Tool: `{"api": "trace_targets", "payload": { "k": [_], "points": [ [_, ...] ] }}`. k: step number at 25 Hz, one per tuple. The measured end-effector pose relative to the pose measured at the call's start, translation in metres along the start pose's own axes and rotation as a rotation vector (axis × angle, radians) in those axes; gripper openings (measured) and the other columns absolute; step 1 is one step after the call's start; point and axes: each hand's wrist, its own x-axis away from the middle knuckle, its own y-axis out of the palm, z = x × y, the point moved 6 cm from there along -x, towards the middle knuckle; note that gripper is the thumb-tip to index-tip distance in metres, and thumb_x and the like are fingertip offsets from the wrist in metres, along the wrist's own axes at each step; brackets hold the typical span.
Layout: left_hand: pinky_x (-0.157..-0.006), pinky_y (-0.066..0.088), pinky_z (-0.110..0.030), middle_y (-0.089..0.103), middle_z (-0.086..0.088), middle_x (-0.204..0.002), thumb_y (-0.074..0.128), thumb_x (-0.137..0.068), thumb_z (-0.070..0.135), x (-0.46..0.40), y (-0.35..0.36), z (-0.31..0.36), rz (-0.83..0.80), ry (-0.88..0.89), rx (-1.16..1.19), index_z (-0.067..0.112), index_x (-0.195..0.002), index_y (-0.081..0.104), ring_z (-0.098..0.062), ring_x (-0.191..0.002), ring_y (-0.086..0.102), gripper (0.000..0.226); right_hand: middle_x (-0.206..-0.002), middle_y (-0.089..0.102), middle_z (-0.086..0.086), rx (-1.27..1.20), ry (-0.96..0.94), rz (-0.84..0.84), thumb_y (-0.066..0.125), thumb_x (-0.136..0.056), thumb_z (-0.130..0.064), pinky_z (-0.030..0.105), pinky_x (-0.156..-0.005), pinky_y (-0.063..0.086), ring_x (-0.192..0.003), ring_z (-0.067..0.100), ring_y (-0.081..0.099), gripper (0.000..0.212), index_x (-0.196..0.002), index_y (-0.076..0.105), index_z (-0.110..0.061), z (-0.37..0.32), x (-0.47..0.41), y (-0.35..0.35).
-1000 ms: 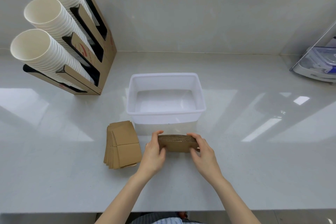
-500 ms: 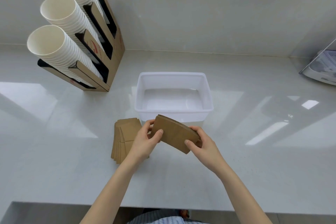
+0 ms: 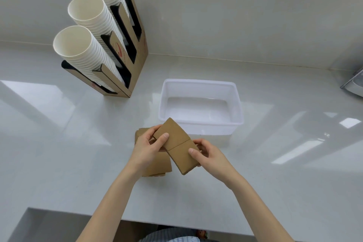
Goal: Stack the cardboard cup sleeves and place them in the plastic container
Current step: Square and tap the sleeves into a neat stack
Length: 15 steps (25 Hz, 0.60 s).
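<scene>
Head view. Both hands are up over the white countertop [image 3: 59,163], sharing one bundle of flattened cardboard cup sleeves [image 3: 176,144]. The left hand [image 3: 147,150] pinches the far end, thumb on the top face; the right hand [image 3: 209,155] pinches the near end the same way. The bundle is held flat side up, skewed diagonally, just short of the plastic container [image 3: 234,104], which looks empty. A second pile of sleeves [image 3: 157,165] lies on the counter under the left hand, partly hidden (count cannot be told).

Handling, as judged: sleeves are light, thin and fairly stiff along the flat but bend readily at the crease showing across the top face. Loose layers will slide and fan out if squeezed at one end only. Best hold is at both short ends with pressure through the thickness, as now, keeping edges squared.

Background: a cardboard cup holder [image 3: 137,53] with three slanted stacks of white paper cups [image 3: 86,31] stands to the far left, well apart.
</scene>
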Motion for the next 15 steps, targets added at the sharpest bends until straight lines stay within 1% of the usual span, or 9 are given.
{"api": "trace_targets", "payload": {
  "k": [1, 4, 7, 8, 9, 11, 12, 13, 15],
  "points": [
    [-0.063, 0.055, -0.014, 0.062, 0.003, -0.1, 0.058, -0.085, 0.019, -0.002, -0.004, 0.001, 0.011, -0.001, -0.007, 0.019, -0.115, 0.055, -0.005, -0.082, 0.065, 0.031, -0.1, 0.065, -0.005, 0.01, 0.001, -0.016, 0.053, -0.087, -0.033, 0.019, -0.071, 0.047, -0.08, 0.006, 0.059, 0.013, -0.099, 0.054, -0.029, -0.001, -0.003, 0.004],
    [-0.075, 0.053, -0.026, 0.062, -0.007, -0.108, 0.06, -0.084, 0.02, -0.005, -0.018, 0.0, 0.069, 0.0, -0.134, 0.025, -0.109, 0.057, -0.019, -0.092, 0.061, 0.026, -0.103, 0.066, 0.002, 0.026, 0.035, -0.034, 0.054, -0.086, -0.031, 0.023, -0.071, 0.047, -0.079, 0.011, 0.058, 0.015, -0.099, 0.052, -0.024, 0.002, -0.012, 0.019],
    [-0.074, 0.043, -0.019, 0.06, -0.003, -0.115, 0.06, -0.083, 0.024, -0.005, -0.03, -0.004, 0.146, 0.037, -0.32, 0.023, -0.116, 0.055, -0.012, -0.089, 0.056, 0.033, -0.106, 0.065, 0.006, 0.031, 0.072, -0.039, 0.055, -0.086, -0.03, 0.022, -0.07, 0.047, -0.081, 0.012, 0.058, 0.017, -0.099, 0.05, -0.021, 0.008, -0.018, 0.034],
    [-0.078, 0.042, -0.019, 0.056, -0.003, -0.119, 0.06, -0.083, 0.024, -0.006, -0.033, -0.006, 0.166, 0.052, -0.356, 0.022, -0.119, 0.052, -0.012, -0.094, 0.053, 0.037, -0.107, 0.065, 0.006, 0.034, 0.084, -0.044, 0.055, -0.086, -0.03, 0.022, -0.07, 0.047, -0.083, 0.013, 0.058, 0.018, -0.099, 0.05, -0.02, 0.011, -0.02, 0.038],
    [-0.086, 0.041, -0.024, 0.052, -0.005, -0.124, 0.061, -0.082, 0.025, -0.006, -0.036, -0.009, 0.183, 0.053, -0.374, 0.02, -0.123, 0.049, -0.014, -0.103, 0.05, 0.042, -0.107, 0.064, 0.007, 0.039, 0.098, -0.048, 0.054, -0.085, -0.031, 0.022, -0.071, 0.048, -0.084, 0.014, 0.058, 0.019, -0.099, 0.049, -0.02, 0.013, -0.021, 0.042],
    [-0.102, 0.036, -0.038, 0.04, -0.008, -0.136, 0.062, -0.081, 0.03, -0.007, -0.042, -0.018, 0.215, -0.008, -0.406, 0.02, -0.131, 0.039, -0.021, -0.122, 0.038, 0.056, -0.107, 0.063, 0.007, 0.056, 0.128, -0.045, 0.054, -0.085, -0.031, 0.025, -0.074, 0.049, -0.088, 0.015, 0.059, 0.021, -0.1, 0.048, -0.018, 0.017, -0.024, 0.048],
    [-0.107, 0.031, -0.042, 0.033, -0.01, -0.141, 0.063, -0.08, 0.033, -0.006, -0.044, -0.023, 0.223, -0.07, -0.425, 0.02, -0.135, 0.033, -0.025, -0.13, 0.03, 0.064, -0.107, 0.062, 0.007, 0.059, 0.143, -0.038, 0.053, -0.085, -0.032, 0.026, -0.075, 0.049, -0.089, 0.016, 0.059, 0.021, -0.1, 0.048, -0.018, 0.018, -0.025, 0.051],
    [-0.109, 0.026, -0.045, 0.027, -0.01, -0.145, 0.064, -0.078, 0.037, -0.005, -0.046, -0.029, 0.222, -0.138, -0.437, 0.019, -0.138, 0.026, -0.028, -0.134, 0.023, 0.073, -0.107, 0.062, 0.007, 0.058, 0.157, -0.032, 0.053, -0.086, -0.032, 0.025, -0.073, 0.05, -0.089, 0.016, 0.059, 0.021, -0.1, 0.047, -0.018, 0.02, -0.025, 0.053],
    [-0.112, 0.021, -0.047, 0.015, -0.011, -0.151, 0.064, -0.076, 0.041, -0.003, -0.046, -0.04, 0.192, -0.253, -0.434, 0.017, -0.142, 0.014, -0.03, -0.139, 0.013, 0.086, -0.106, 0.062, 0.005, 0.037, 0.177, -0.023, 0.052, -0.086, -0.032, 0.016, -0.064, 0.05, -0.084, 0.013, 0.06, 0.017, -0.097, 0.046, -0.02, 0.02, -0.026, 0.058]
  ]
}}
